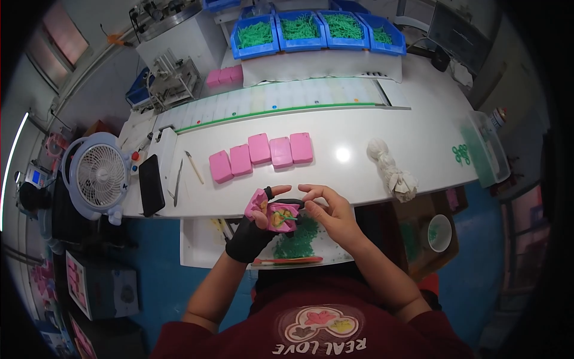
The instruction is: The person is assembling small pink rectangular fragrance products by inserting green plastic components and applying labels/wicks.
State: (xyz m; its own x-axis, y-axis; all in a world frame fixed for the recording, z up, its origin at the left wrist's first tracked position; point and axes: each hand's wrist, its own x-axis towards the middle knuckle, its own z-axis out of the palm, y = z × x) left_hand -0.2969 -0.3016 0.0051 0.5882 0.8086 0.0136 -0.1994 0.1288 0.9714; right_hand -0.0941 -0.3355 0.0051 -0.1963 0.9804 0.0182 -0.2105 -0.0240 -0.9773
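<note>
Maroon shirt (251, 323), white lettering (314, 348); pink mold (281, 225) in left hand (250, 232)

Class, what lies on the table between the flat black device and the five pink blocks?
In the head view, a slender tweezer-like tool and a slim pale stick lie between the black device and the pink blocks.

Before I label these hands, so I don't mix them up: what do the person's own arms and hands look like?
The left hand wears a black glove that covers the wrist and leaves the fingers partly bare. The right hand shows no glove. Both forearms are bare below dark red sleeves.
</note>
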